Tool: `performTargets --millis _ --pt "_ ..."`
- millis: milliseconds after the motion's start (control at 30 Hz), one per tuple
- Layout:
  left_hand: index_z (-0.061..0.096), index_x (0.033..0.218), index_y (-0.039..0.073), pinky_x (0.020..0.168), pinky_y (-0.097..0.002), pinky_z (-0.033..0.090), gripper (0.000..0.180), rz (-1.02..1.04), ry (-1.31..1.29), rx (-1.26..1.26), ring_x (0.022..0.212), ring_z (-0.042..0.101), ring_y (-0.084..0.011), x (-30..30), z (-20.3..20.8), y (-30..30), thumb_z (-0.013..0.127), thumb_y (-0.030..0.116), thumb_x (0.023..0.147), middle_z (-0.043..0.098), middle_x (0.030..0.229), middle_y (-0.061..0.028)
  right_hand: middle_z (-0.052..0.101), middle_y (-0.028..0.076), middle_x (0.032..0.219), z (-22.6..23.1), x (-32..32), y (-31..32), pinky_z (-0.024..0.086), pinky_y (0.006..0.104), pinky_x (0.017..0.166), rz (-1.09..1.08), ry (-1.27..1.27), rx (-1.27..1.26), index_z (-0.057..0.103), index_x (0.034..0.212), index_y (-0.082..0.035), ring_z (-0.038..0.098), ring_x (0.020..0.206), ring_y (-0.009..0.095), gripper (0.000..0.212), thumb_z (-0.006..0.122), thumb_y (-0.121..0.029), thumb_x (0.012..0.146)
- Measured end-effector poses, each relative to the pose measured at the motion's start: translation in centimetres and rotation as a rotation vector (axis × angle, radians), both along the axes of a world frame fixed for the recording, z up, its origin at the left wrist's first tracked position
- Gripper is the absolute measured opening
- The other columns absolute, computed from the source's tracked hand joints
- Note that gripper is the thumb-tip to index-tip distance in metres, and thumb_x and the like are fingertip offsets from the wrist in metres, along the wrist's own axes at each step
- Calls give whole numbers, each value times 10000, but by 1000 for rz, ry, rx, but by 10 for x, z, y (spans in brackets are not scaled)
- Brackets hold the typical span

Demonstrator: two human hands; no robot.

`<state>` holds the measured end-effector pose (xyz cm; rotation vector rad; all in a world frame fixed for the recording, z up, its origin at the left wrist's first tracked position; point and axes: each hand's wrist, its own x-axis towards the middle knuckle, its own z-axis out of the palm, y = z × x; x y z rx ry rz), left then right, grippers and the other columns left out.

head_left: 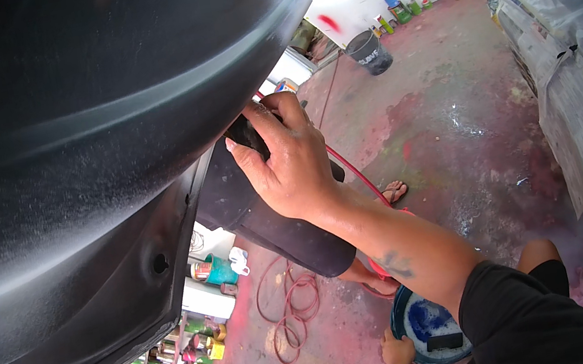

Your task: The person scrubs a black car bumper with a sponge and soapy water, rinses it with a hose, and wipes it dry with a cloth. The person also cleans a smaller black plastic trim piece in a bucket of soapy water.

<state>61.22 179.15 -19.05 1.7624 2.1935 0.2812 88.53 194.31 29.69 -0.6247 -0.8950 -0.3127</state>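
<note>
My right hand (287, 159) is raised and shut on a black sanding pad (245, 132), which it presses against the lower edge of a large dark grey car panel (66, 144) filling the upper left. The panel's surface looks dull and dusted. My left hand (398, 352) is low at the bottom edge, fingers curled beside the rim of a blue basin (400, 311). The basin holds blue-tinted water and a black block (444, 342). Whether the left hand grips the rim is not clear.
A red hose (291, 311) lies coiled on the stained concrete floor. A leg in dark shorts (275, 224) and a sandalled foot (393, 191) are beside the panel. A grey bucket (369, 53) stands far back. Newspaper masking (574, 101) covers a vehicle at right. Paint cans (196, 347) crowd shelves at lower left.
</note>
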Motion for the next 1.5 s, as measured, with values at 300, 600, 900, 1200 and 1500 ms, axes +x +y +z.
performTargets --millis 300,600,900,1200,1500 --pt "540 1572 115 1085 -602 570 681 -11 60 -8 1305 692 -508 -4 -3 0 746 307 951 632 1501 -281 584 168 1150 2 -3 -11 562 528 872 -55 -46 -18 665 1549 -68 637 1056 383 629 788 -351 1001" --pt "549 1557 136 1078 -607 571 650 11 56 -39 1300 693 -504 0 -3 3 736 301 957 639 1487 -268 591 145 1173 -1 2 4 543 522 844 -202 -93 37 677 1560 -120 635 1036 366 663 832 -325 949" --pt "573 1541 141 1081 -598 567 634 22 29 -26 1298 696 -497 3 5 0 749 279 947 659 1465 -262 617 157 1141 0 11 30 570 509 853 -198 -9 48 752 1471 -78 652 1047 382 562 827 -311 965" --pt "585 1528 137 1086 -590 561 627 3 -3 -28 1299 689 -500 3 5 4 755 254 935 678 1440 -259 620 144 1126 3 18 32 565 492 841 -210 -14 76 767 1439 -85 650 1020 354 502 811 -305 991" --pt "592 1476 106 1072 -600 558 584 -6 -16 7 1276 683 -518 5 5 4 751 243 931 679 1403 -285 612 145 1112 4 27 36 554 522 839 -143 -21 107 767 1440 -102 640 1001 366 512 822 -324 981"
